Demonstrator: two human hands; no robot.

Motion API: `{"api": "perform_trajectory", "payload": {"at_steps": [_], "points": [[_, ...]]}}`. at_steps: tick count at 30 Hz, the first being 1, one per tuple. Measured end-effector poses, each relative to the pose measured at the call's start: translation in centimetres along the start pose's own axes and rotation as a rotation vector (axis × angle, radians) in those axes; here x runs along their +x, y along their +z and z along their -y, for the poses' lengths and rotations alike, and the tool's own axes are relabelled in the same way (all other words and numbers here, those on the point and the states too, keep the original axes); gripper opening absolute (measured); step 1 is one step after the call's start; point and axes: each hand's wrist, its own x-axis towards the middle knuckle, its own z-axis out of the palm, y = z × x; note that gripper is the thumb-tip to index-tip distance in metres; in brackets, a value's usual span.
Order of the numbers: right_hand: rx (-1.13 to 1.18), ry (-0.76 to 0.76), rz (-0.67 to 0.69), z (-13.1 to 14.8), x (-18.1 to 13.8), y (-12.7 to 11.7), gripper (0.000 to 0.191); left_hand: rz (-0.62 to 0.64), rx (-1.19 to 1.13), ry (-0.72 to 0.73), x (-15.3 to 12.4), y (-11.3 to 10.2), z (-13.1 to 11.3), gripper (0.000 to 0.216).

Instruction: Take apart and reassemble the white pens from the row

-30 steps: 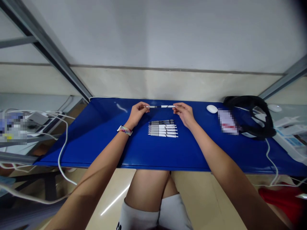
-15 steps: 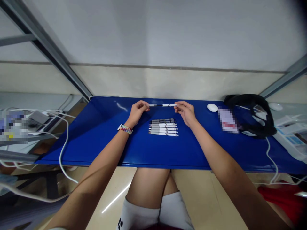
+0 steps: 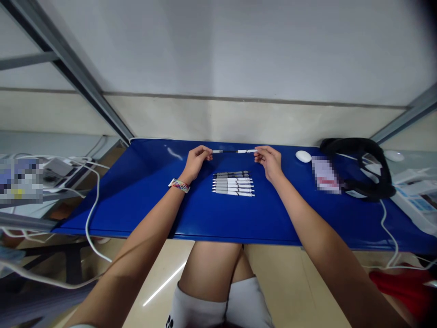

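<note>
Above the far part of the blue table [image 3: 136,200] I hold a thin pen [image 3: 234,151] level between both hands. My left hand [image 3: 197,160] pinches its left end, a coloured band on the wrist. My right hand [image 3: 269,160] pinches the white right-hand piece. The pen's two halves are drawn apart, with a thin dark core showing between them. Just nearer to me, several white and grey pens [image 3: 233,183] lie side by side in a neat row on the table.
A white mouse [image 3: 303,156], a blurred card [image 3: 324,175] and a black strap or headset [image 3: 362,164] lie to the right, with a white cable [image 3: 389,232] and boxes further right. White cables [image 3: 89,214] hang at the table's left edge. Metal frame bars rise on both sides.
My right hand has moved right, pulling the white part of the pen away from the left part, so the pen is longer with its thin core exposed. The left hand has hardly moved.
</note>
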Motion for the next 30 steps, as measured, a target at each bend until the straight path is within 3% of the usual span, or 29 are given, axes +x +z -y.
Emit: {"api": "perform_trajectory", "payload": {"at_steps": [13, 30], "points": [[0.027, -0.014, -0.049, -0.13, 0.1, -0.27, 0.02, -0.025, 0.044, 0.017, -0.04, -0.14, -0.07, 0.03], [0.095, -0.003, -0.068, -0.03, 0.05, -0.1, 0.016, 0.006, 0.11, 0.065, -0.1, -0.29, -0.25, 0.027]]}}
